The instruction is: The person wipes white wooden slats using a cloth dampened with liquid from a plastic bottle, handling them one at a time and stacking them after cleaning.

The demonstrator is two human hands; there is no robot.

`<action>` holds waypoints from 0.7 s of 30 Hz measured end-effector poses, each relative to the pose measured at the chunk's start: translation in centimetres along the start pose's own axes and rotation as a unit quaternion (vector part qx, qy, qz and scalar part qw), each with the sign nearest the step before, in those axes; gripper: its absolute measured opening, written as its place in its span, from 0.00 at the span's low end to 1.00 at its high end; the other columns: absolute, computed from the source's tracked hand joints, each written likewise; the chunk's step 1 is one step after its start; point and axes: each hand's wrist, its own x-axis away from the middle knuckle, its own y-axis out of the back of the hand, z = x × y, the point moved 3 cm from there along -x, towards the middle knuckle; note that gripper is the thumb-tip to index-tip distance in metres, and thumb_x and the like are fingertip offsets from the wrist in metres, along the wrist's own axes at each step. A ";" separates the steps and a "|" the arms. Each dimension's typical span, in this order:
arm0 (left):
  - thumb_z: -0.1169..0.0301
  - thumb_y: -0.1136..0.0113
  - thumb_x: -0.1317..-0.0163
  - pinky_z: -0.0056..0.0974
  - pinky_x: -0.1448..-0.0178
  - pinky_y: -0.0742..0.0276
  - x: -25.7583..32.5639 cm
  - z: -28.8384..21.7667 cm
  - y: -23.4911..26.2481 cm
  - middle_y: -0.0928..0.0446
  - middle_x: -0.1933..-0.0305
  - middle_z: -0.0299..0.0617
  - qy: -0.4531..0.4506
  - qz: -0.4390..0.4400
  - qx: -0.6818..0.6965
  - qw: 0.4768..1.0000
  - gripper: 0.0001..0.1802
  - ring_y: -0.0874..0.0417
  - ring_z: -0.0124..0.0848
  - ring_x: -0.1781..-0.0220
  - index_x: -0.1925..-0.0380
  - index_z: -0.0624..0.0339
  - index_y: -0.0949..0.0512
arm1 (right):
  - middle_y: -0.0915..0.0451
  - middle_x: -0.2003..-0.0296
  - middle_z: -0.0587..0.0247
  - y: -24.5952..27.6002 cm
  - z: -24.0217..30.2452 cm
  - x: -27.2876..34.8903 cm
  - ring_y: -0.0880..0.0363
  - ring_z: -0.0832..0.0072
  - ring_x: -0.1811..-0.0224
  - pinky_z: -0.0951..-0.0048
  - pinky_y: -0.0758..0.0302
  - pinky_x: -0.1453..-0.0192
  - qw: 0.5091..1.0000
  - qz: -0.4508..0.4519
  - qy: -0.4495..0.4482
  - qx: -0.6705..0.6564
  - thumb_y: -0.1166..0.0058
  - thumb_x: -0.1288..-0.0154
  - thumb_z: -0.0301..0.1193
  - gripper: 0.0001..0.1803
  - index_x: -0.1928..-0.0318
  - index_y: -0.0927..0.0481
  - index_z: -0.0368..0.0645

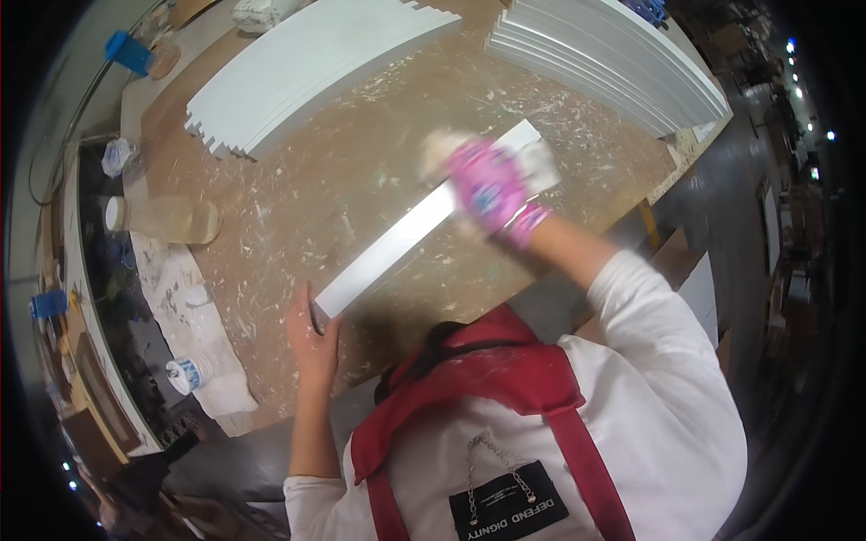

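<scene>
A narrow white board [390,245] lies slantwise on the worktable [298,203], from near my left hand up toward the far right. My bare left hand [314,335] grips its near end, with the thumb on one side and the fingers on the other. Over the far part of the board is my right hand [490,187], in a pink patterned glove and smeared by motion. It presses a whitish cloth [541,169] on the board, and the cloth sticks out on both sides of the glove. The fingertips are hidden.
White slats [311,68] lie side by side at the far left, and a second group [613,63] lies far right. A capped jar of cloudy liquid [171,219], a small white tub [188,374] and a paint-stained cloth [212,347] line the left edge. A blue container [129,52] stands beyond.
</scene>
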 end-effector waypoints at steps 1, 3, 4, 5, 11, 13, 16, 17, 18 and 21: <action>0.78 0.33 0.51 0.42 0.41 0.31 0.4 0.4 -0.1 0.27 0.48 0.49 0.014 -0.006 0.018 1.000 0.41 0.26 0.42 0.46 0.35 0.61 0.38 | 0.22 0.75 0.63 -2.7 4.0 -0.1 0.19 0.71 0.68 0.66 0.24 0.67 0.985 -0.030 0.142 0.091 0.47 0.43 0.28 0.02 0.70 0.22 0.45; 0.79 0.32 0.51 0.41 0.41 0.30 0.6 1.1 -0.4 0.26 0.49 0.47 0.034 -0.019 0.059 0.998 0.45 0.24 0.39 0.47 0.32 0.60 0.41 | 0.23 0.76 0.65 -7.4 12.4 0.5 0.23 0.74 0.72 0.67 0.26 0.70 0.962 -0.050 0.268 -0.026 0.47 0.43 0.28 0.03 0.72 0.22 0.46; 0.79 0.31 0.51 0.40 0.41 0.30 0.2 0.6 -0.7 0.26 0.49 0.47 0.041 -0.022 0.081 0.996 0.46 0.24 0.38 0.47 0.32 0.60 0.42 | 0.23 0.76 0.65 -9.4 15.2 1.1 0.24 0.75 0.74 0.68 0.27 0.72 0.946 -0.084 0.302 -0.086 0.48 0.42 0.28 0.04 0.73 0.22 0.46; 0.79 0.31 0.52 0.40 0.42 0.29 0.1 0.3 -0.9 0.26 0.49 0.47 0.051 -0.025 0.100 0.993 0.47 0.24 0.37 0.48 0.31 0.60 0.43 | 0.24 0.77 0.66 -11.2 16.1 1.6 0.26 0.76 0.76 0.69 0.28 0.74 0.931 -0.114 0.321 -0.132 0.48 0.42 0.28 0.04 0.74 0.22 0.46; 0.81 0.28 0.55 0.37 0.48 0.26 1.0 2.1 -1.0 0.22 0.53 0.44 -0.018 -0.066 0.108 0.992 0.49 0.21 0.33 0.53 0.32 0.66 0.45 | 0.21 0.67 0.55 -0.8 0.0 2.0 0.21 0.63 0.60 0.62 0.25 0.55 0.994 -0.086 0.070 -0.018 0.50 0.39 0.34 0.09 0.66 0.20 0.44; 0.81 0.29 0.55 0.36 0.48 0.26 0.3 0.8 -0.7 0.21 0.54 0.44 -0.020 -0.073 0.082 0.994 0.49 0.21 0.33 0.53 0.33 0.68 0.45 | 0.21 0.72 0.57 -0.3 -2.0 2.4 0.20 0.66 0.68 0.65 0.23 0.63 0.993 -0.018 0.076 0.087 0.47 0.42 0.34 0.07 0.69 0.19 0.46; 0.80 0.29 0.54 0.36 0.49 0.26 0.1 1.1 -1.0 0.21 0.55 0.45 -0.049 -0.069 0.099 0.991 0.48 0.20 0.33 0.54 0.33 0.69 0.45 | 0.22 0.74 0.61 -3.9 5.9 1.2 0.22 0.68 0.71 0.67 0.23 0.64 0.985 0.104 0.135 0.007 0.47 0.43 0.33 0.05 0.70 0.20 0.48; 0.80 0.29 0.54 0.36 0.50 0.26 0.0 0.9 -0.6 0.21 0.55 0.45 -0.052 -0.067 0.126 0.988 0.48 0.20 0.34 0.54 0.33 0.70 0.45 | 0.22 0.74 0.64 -5.4 9.6 0.7 0.22 0.69 0.71 0.69 0.23 0.65 0.974 0.140 0.178 0.008 0.47 0.43 0.33 0.04 0.70 0.20 0.49; 0.79 0.29 0.54 0.36 0.50 0.25 -0.3 0.3 0.0 0.21 0.55 0.45 -0.057 -0.063 0.154 0.984 0.48 0.20 0.34 0.54 0.33 0.70 0.45 | 0.22 0.70 0.66 -5.5 14.5 1.1 0.22 0.70 0.69 0.69 0.23 0.64 0.948 0.065 0.312 -0.002 0.50 0.41 0.32 0.06 0.67 0.20 0.50; 0.78 0.29 0.53 0.37 0.53 0.25 -0.7 0.6 0.1 0.21 0.55 0.45 -0.028 -0.062 0.205 0.976 0.49 0.20 0.34 0.57 0.33 0.71 0.46 | 0.22 0.62 0.65 -6.9 19.7 1.0 0.21 0.67 0.64 0.65 0.23 0.61 0.932 0.068 0.355 -0.024 0.49 0.43 0.32 0.09 0.62 0.21 0.49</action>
